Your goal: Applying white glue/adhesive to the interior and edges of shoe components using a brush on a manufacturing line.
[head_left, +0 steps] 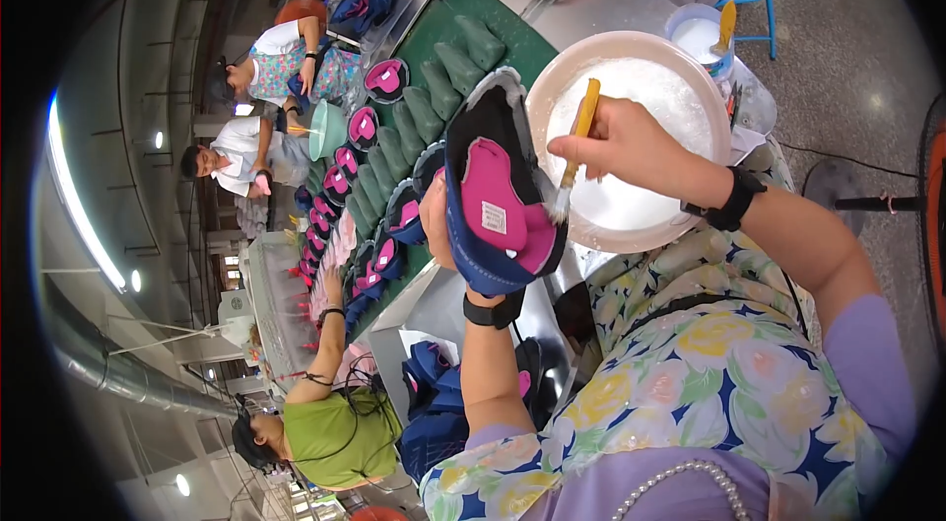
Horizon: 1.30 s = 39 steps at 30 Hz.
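My left hand [435, 220] grips a navy shoe upper [490, 176] along its left side; the upper's open face is turned up, showing a bright pink lining with a white label and a frayed grey edge at the far end. A yellow-handled brush [588, 112] is pinched in my right hand [621, 146]. Its bristles meet the right edge of the upper, or lie just over it. Beneath my right hand stands a wide pale pink basin [713, 99] holding a white substance. Some left-hand fingers are hidden behind the upper.
A green conveyor belt [529, 53] carries grey-green shoe lasts [458, 66] and more uppers [386, 79]. A bucket with white liquid [698, 36] and another brush [726, 23] stands beyond the basin. Co-workers, one in a green shirt [340, 432], line the belt. Navy uppers [434, 403] pile beside my left arm.
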{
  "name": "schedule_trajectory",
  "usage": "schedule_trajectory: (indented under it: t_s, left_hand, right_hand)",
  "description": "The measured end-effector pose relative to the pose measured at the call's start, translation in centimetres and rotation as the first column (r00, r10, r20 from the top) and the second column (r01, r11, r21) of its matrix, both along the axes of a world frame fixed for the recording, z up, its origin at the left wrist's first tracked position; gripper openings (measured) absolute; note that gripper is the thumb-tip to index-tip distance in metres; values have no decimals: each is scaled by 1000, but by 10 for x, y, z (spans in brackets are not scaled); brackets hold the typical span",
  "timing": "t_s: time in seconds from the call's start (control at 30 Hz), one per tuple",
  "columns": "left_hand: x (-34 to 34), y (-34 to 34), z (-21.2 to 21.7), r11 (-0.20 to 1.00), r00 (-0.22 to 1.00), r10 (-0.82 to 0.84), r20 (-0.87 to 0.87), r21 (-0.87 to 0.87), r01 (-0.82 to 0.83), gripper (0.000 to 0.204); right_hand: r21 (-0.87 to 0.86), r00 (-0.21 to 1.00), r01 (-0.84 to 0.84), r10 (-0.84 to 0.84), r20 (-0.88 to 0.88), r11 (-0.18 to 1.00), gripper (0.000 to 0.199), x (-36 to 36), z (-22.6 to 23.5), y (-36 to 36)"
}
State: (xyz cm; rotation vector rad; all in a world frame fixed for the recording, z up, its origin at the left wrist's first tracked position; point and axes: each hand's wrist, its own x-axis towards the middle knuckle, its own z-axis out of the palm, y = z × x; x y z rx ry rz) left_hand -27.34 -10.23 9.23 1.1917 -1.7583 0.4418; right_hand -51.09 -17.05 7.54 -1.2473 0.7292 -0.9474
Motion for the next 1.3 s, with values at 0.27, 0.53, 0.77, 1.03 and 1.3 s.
schedule_trajectory:
  t_s: [0.27,0.53,0.77,1.03,1.3]
  left_hand:
    - [39,-5,-8,959,994,110,-26,266,-99,46]
    - [45,44,-48,693,81,319,-944,291,659,45]
    - [9,66,-73,640,54,317,-947,256,725,45]
    - [3,42,-70,626,9,316,-949,215,750,44]
    - [29,42,-46,596,-42,332,-942,175,784,44]
  right_hand:
    - [-39,982,-29,36,186,999,31,-11,14,12]
    - [-636,992,116,-63,106,763,16,-19,6,0]
    - [-913,996,87,-15,88,398,19,16,17,-1]
    - [-744,965,-125,-94,-245,656,22,15,7,-16]
    - [-341,802,-435,185,-568,834,27,-9,-4,-31]
